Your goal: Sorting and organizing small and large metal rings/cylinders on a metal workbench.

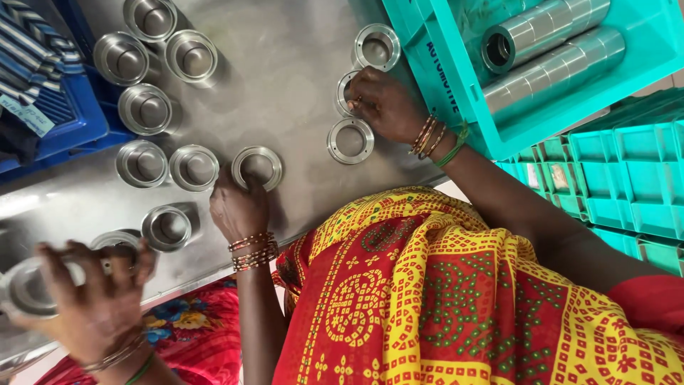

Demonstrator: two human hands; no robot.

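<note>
Steel sheet forms the surface (299, 64), grey and shiny, filling the frame from 9 o'clock up to 12 o'clock. A co-worker in a red and yellow patterned wrap (427, 299) takes up the 5 o'clock part of the view, seen from above, with both arms stretched onto the surface. At 2 o'clock sits a teal crate (434, 78) holding two long metal cylinders (548, 50) lying side by side, with more teal bins (620, 178) stacked at 3 o'clock. A blue crate (64, 121) lies at 10 o'clock. The person's own left hand (96, 299) is at 8 o'clock, blurred and close to the camera, its fingers (71, 257) curled in a grip around a metal cup (25, 289) at the left edge of the frame; the right hand is out of sight. Just at 1 o'clock of that hand stand two more cups, and a loose group of similar round cups (146, 107) spreads from 9 o'clock up to 11 o'clock. One of the co-worker's hands (239, 207), bangled at the wrist, rests near the centre with its fingertips on a flat metal ring (258, 166). The co-worker's other hand (385, 103) lies at 12 o'clock, touching a second ring (345, 89), with another ring (377, 46) above it and one more (350, 140) just below
</note>
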